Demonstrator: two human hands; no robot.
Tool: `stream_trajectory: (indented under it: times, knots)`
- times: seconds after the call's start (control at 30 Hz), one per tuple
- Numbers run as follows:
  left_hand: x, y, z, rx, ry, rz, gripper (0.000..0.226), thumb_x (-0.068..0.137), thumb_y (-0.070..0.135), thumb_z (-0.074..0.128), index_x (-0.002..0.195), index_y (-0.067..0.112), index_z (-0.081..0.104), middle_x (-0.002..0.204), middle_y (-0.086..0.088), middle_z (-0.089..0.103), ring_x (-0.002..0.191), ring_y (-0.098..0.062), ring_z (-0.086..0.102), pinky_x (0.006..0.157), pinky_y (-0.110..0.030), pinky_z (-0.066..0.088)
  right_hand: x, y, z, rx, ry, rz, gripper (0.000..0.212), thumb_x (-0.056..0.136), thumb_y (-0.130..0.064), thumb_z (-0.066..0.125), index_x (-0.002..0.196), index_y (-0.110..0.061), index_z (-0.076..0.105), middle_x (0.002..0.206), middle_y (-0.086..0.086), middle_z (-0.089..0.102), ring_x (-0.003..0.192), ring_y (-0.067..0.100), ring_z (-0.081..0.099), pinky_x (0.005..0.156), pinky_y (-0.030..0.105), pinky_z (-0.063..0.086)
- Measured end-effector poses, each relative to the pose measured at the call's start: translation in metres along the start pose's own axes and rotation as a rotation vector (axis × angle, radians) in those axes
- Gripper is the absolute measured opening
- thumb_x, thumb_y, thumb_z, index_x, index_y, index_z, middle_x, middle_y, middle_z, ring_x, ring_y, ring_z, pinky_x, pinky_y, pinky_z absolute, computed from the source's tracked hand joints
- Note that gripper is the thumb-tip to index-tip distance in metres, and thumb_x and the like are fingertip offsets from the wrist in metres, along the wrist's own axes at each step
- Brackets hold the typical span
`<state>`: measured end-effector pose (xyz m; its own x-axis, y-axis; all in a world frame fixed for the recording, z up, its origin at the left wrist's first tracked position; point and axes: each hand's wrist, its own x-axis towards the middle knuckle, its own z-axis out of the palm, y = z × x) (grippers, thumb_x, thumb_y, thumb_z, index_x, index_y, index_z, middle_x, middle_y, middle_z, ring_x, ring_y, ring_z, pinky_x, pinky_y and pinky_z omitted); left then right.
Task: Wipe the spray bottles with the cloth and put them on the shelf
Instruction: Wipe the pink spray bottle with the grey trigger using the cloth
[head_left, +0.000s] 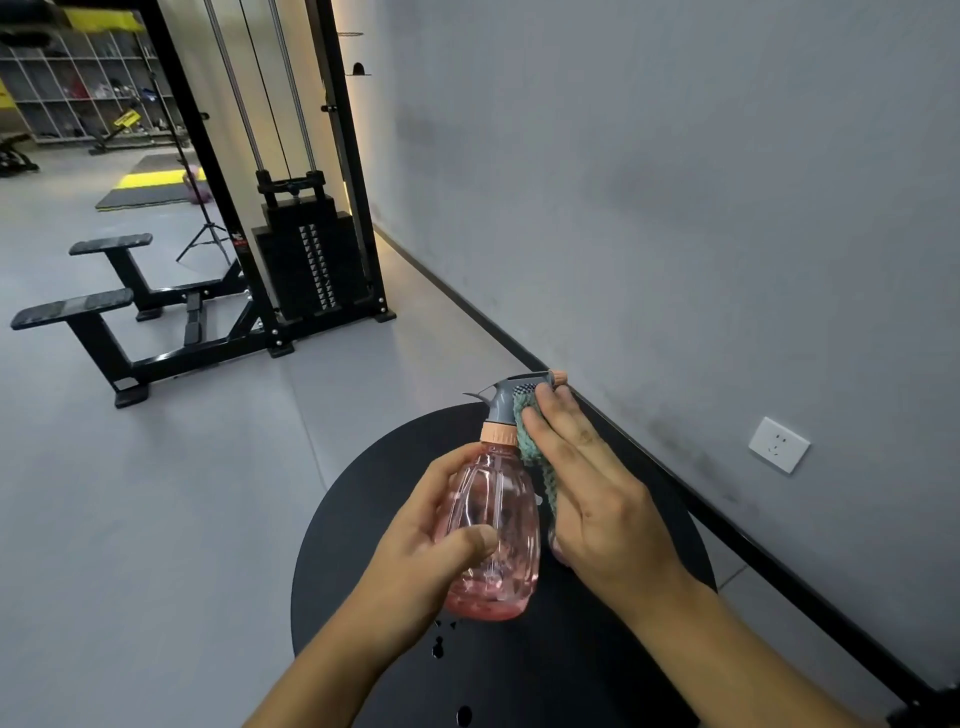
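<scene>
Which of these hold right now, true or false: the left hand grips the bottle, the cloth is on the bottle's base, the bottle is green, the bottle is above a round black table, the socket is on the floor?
1. The left hand grips the bottle. True.
2. The right hand presses the cloth on the bottle's base. False: the cloth lies against the grey spray head and neck.
3. The bottle is green. False: it is clear pink.
4. The bottle is above a round black table. True.
5. The socket is on the floor. False: it is on the wall.
</scene>
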<state>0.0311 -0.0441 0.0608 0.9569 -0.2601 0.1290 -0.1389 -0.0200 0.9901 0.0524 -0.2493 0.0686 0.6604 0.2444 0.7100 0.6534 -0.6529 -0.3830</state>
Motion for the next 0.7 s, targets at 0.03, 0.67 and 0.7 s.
stream_trajectory:
  times: [0.03, 0.67, 0.7]
  knots:
    - [0.0, 0.001, 0.0, 0.006, 0.005, 0.01, 0.07, 0.075, 0.032, 0.074, 0.144, 0.041, 0.061, 0.135, -0.002, 0.072, 0.123, -0.027, 0.071, 0.102, -0.046, 0.06, 0.001, 0.0, -0.001, 0.003, 0.004, -0.002, 0.078, 0.086, 0.026, 0.063, 0.155, -0.006, 0.045, 0.168, 0.005, 0.035, 0.159, 0.022, 0.027, 0.123, 0.039, 0.037]
    - [-0.002, 0.014, 0.008, -0.059, 0.088, 0.008, 0.073, 0.078, 0.016, 0.089, 0.144, 0.022, 0.058, 0.129, -0.009, 0.075, 0.118, -0.031, 0.075, 0.093, -0.038, 0.063, -0.002, 0.0, 0.001, -0.037, -0.034, -0.068, 0.073, 0.087, 0.022, 0.061, 0.153, -0.005, 0.048, 0.167, 0.007, 0.037, 0.158, 0.023, 0.028, 0.125, 0.034, 0.033]
    - [-0.003, 0.014, 0.008, -0.057, 0.086, 0.008, 0.072, 0.079, 0.013, 0.088, 0.144, 0.02, 0.058, 0.13, -0.01, 0.075, 0.118, -0.031, 0.075, 0.094, -0.036, 0.062, -0.003, 0.001, 0.002, -0.028, -0.034, -0.067, 0.076, 0.084, 0.024, 0.064, 0.153, -0.005, 0.049, 0.167, 0.007, 0.038, 0.158, 0.023, 0.029, 0.125, 0.035, 0.034]
